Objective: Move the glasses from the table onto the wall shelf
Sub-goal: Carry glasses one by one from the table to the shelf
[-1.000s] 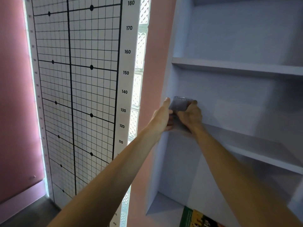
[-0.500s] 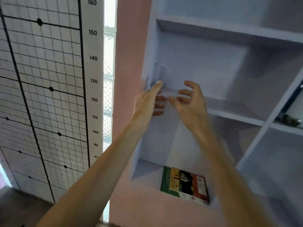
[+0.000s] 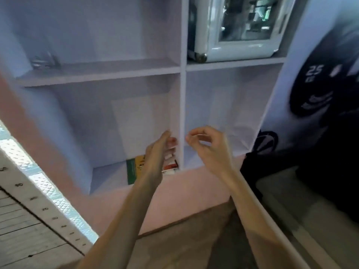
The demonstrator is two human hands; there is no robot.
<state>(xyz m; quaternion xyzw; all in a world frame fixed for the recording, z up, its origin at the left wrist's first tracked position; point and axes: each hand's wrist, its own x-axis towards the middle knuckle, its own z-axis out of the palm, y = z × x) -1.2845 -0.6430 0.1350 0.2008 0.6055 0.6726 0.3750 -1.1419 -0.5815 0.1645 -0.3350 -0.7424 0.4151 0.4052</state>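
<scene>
Glass (image 3: 45,61) on shelf (image 3: 101,73), above empty hands (image 3: 155,152)

Book (image 3: 134,169) (green-edged) lying flat; white appliance (image 3: 240,28) above.

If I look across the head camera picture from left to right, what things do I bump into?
Measuring chart → glass on the wall shelf → book → left hand → right hand → black weight plate.

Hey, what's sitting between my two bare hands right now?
In the head view, the lavender shelf unit's upright divider shows between the left hand and the right hand. Neither hand holds anything.
</scene>
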